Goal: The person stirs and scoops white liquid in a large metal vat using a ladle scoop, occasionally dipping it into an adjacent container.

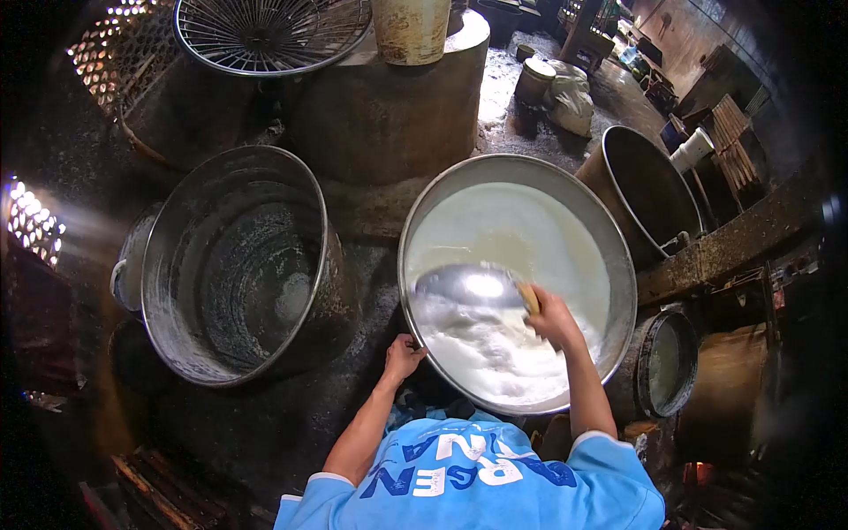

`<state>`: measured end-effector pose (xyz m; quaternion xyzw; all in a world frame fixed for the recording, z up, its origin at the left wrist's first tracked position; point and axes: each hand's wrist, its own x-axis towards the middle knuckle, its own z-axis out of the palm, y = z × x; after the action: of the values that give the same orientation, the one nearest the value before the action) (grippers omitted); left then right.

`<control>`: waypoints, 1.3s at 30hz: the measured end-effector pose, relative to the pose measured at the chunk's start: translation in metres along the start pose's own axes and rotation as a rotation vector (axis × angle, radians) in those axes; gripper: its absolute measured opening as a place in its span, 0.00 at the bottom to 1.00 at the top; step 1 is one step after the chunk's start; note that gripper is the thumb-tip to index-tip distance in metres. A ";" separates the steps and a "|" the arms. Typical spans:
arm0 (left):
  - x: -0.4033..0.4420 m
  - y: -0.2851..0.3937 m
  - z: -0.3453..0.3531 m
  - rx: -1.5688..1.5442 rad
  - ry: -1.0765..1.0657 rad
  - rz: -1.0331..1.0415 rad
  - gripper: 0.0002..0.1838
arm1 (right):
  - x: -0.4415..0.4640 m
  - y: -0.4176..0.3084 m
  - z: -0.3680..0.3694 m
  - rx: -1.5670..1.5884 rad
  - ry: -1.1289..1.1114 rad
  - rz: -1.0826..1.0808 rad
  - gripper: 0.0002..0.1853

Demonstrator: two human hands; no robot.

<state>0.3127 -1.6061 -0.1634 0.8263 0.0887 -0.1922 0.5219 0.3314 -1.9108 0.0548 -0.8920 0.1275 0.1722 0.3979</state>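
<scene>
A large round metal vat [620,265] stands in front of me, holding milky white liquid with thick white curd-like lumps on my side. My right hand [556,320] is closed around the light wooden handle of a wide, shiny metal scoop [468,284]. The scoop is above the white mass, slightly blurred; whether its lower edge touches the liquid I cannot tell. At the vat's near left edge, my left hand [404,358] grips the rim, its fingertips partly hidden.
On the left is a big metal tub [256,265], its inside streaked with white residue. Behind, a round block carries a spoked metal rack [274,35] and a stained bucket [411,31]. An open drum [649,190] and a smaller liquid-filled container [669,364] flank the vat's right side.
</scene>
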 end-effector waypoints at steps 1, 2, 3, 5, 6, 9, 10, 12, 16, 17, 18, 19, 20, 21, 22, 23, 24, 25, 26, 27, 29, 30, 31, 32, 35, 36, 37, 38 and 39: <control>-0.002 0.003 -0.003 0.041 -0.010 -0.002 0.23 | 0.022 -0.003 0.007 -0.090 0.089 -0.084 0.33; -0.004 0.008 -0.004 0.024 -0.014 -0.014 0.23 | 0.051 0.004 0.021 -0.180 0.179 -0.170 0.33; -0.006 0.013 -0.005 0.007 -0.015 -0.026 0.23 | 0.081 0.010 0.035 -0.286 0.224 -0.164 0.31; -0.004 0.008 -0.004 0.003 -0.028 -0.021 0.22 | 0.122 0.023 0.059 -0.426 0.224 -0.115 0.27; -0.005 0.010 -0.006 -0.002 -0.026 -0.020 0.22 | 0.137 0.028 0.067 -0.459 0.182 -0.074 0.25; -0.012 0.024 -0.010 -0.014 -0.011 -0.017 0.21 | 0.144 0.044 0.082 -0.494 0.140 -0.020 0.21; -0.013 0.027 -0.009 -0.017 0.000 -0.017 0.21 | 0.140 0.054 0.085 -0.495 0.139 -0.017 0.20; -0.015 0.022 -0.007 -0.011 0.017 -0.016 0.21 | 0.128 0.068 0.086 -0.499 0.080 0.008 0.19; -0.010 0.014 -0.002 0.016 0.051 0.005 0.21 | 0.110 0.125 0.093 -0.491 0.092 0.056 0.16; -0.011 0.016 -0.001 0.025 0.058 0.004 0.21 | 0.106 0.139 0.093 -0.485 0.095 0.094 0.15; -0.012 0.018 -0.001 0.035 0.065 0.003 0.21 | 0.101 0.156 0.093 -0.478 0.099 0.134 0.14; -0.014 0.020 -0.001 0.030 0.073 -0.002 0.21 | 0.095 0.172 0.093 -0.484 0.108 0.143 0.13; -0.005 0.002 0.006 -0.016 0.075 0.019 0.21 | 0.087 0.188 0.091 -0.491 0.117 0.152 0.13; -0.007 0.005 0.005 -0.004 0.077 0.005 0.21 | 0.079 0.204 0.089 -0.497 0.125 0.161 0.12; -0.008 0.010 0.005 0.009 0.079 -0.008 0.21 | 0.072 0.220 0.086 -0.493 0.125 0.165 0.12; -0.009 0.014 0.004 0.037 0.089 -0.023 0.20 | 0.064 0.235 0.081 -0.487 0.126 0.171 0.12; -0.013 0.019 0.005 0.057 0.103 -0.033 0.20 | 0.057 0.249 0.076 -0.483 0.126 0.178 0.12; -0.014 0.021 0.005 0.048 0.113 -0.044 0.20 | 0.048 0.264 0.071 -0.479 0.118 0.205 0.13; -0.016 0.023 0.006 0.038 0.124 -0.054 0.21 | 0.034 0.269 0.061 -0.477 0.120 0.230 0.14; -0.020 0.031 0.007 0.018 0.132 -0.062 0.20 | 0.018 0.271 0.050 -0.476 0.121 0.255 0.15; -0.020 0.029 0.012 -0.048 0.158 -0.079 0.20 | -0.002 0.286 0.029 -0.473 0.085 0.274 0.17; -0.018 0.029 0.014 -0.097 0.162 -0.066 0.20 | -0.014 0.295 0.015 -0.487 0.090 0.222 0.18; -0.018 0.027 0.015 -0.067 0.168 -0.093 0.21 | -0.028 0.302 0.000 -0.501 0.094 0.169 0.19; -0.020 0.027 0.018 -0.087 0.187 -0.084 0.21 | -0.040 0.308 -0.015 -0.513 0.096 0.115 0.19; -0.012 0.005 0.024 -0.148 0.222 -0.057 0.20 | -0.060 0.331 -0.066 -0.430 0.105 0.091 0.26; -0.013 0.004 0.025 -0.142 0.240 -0.057 0.20 | -0.069 0.323 -0.087 -0.436 0.112 0.094 0.27; -0.014 0.005 0.027 -0.136 0.260 -0.056 0.19 | -0.076 0.312 -0.109 -0.394 0.123 0.090 0.28; -0.014 0.006 0.029 -0.131 0.281 -0.055 0.19 | -0.082 0.299 -0.129 -0.351 0.133 0.085 0.28; -0.015 0.008 0.030 -0.119 0.287 -0.051 0.19 | -0.087 0.283 -0.151 -0.304 0.129 0.077 0.28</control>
<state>0.2953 -1.6357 -0.1626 0.8105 0.1946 -0.0797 0.5468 0.1805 -2.2013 -0.0040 -0.9457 0.1593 0.1469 0.2424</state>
